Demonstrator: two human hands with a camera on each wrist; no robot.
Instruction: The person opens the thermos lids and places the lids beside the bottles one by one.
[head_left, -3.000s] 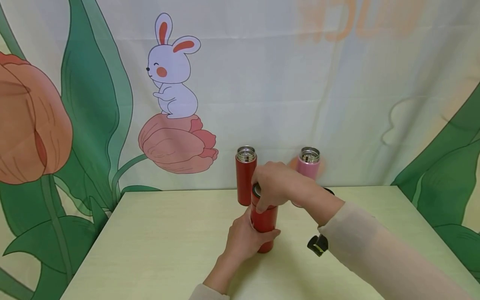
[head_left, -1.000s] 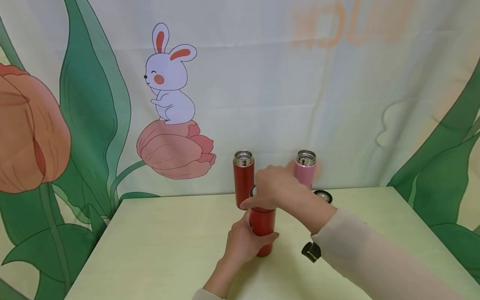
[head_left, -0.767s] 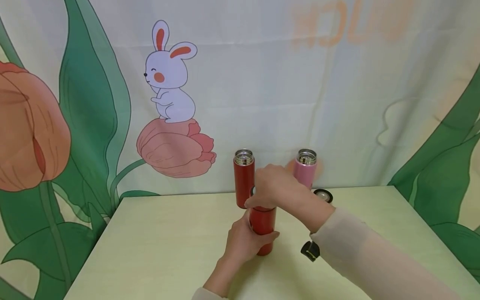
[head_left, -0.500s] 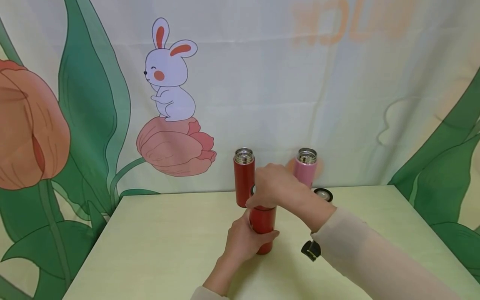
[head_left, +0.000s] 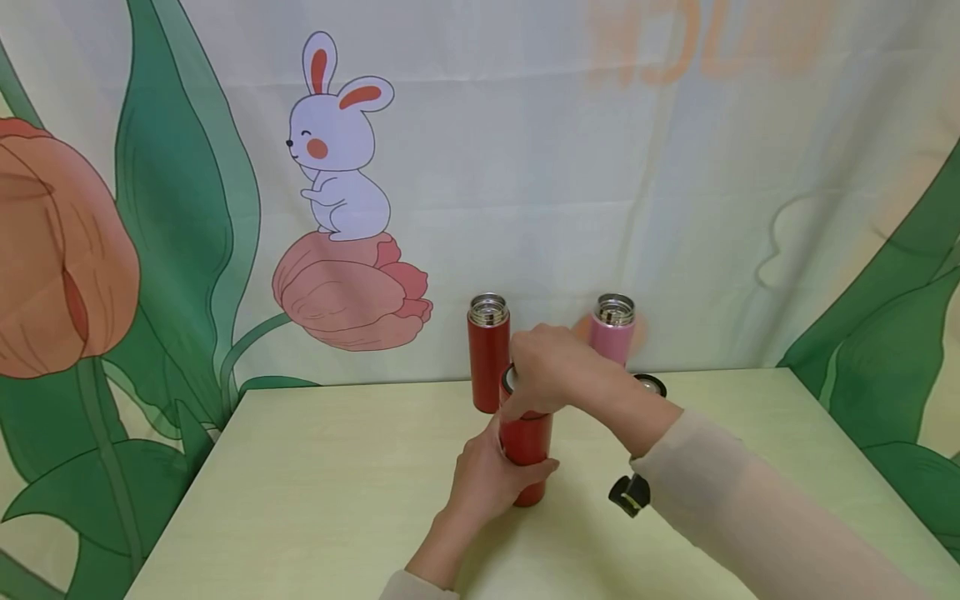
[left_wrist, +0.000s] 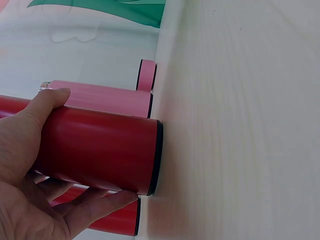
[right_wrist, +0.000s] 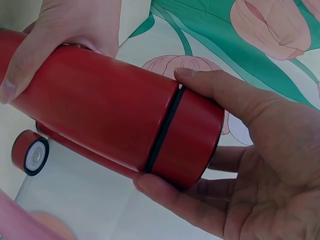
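A red thermos flask stands upright on the table, its black base right at the tabletop in the left wrist view. My left hand wraps its lower body, thumb across the near side. Over the top, my right hand grips the red lid with thumb and fingers. The lid sits on the flask, a black ring showing between lid and body. Behind stand an uncapped red flask and an uncapped pink flask, steel necks bare; the right forearm hides part of the pink one.
A pink lid lies beside the pink flask, partly behind my right forearm in the head view. Another red lid rests on the table near the rear red flask. A printed cloth hangs behind the pale table.
My right hand turns about the lid: its thumb swings left, then comes back a little to the right. My left hand keeps its hold on the flask, which stays in place.
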